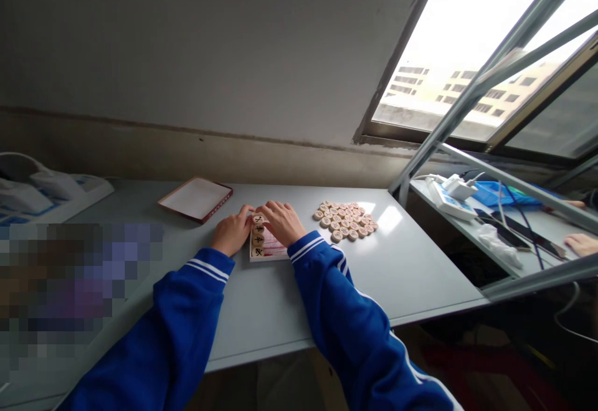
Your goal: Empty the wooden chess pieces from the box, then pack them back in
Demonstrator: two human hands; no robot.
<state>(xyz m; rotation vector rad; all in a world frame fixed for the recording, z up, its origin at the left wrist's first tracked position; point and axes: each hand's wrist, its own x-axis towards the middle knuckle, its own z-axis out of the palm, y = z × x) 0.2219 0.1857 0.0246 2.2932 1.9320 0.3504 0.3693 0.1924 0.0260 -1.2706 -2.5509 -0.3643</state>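
Observation:
A shallow open box (270, 258) with a white rim lies on the grey desk. Along its left side stands a column of round wooden Chinese chess pieces (257, 240) with dark characters. My left hand (232, 231) grips the box's left edge, its fingers curled near the far corner. My right hand (283, 223) reaches over the box from the right, with bent fingers close together at the far end of the column. What is under those fingertips is hidden. To the right of the box, a cluster of loose chess pieces (346, 218) lies flat on the desk.
A red-edged box lid (196, 198) lies inside up at the back left. A power strip (88, 192) sits at the far left beside a blurred patch. Beyond a metal frame (420, 160) on the right are another desk, cables and another person's hand (582, 244).

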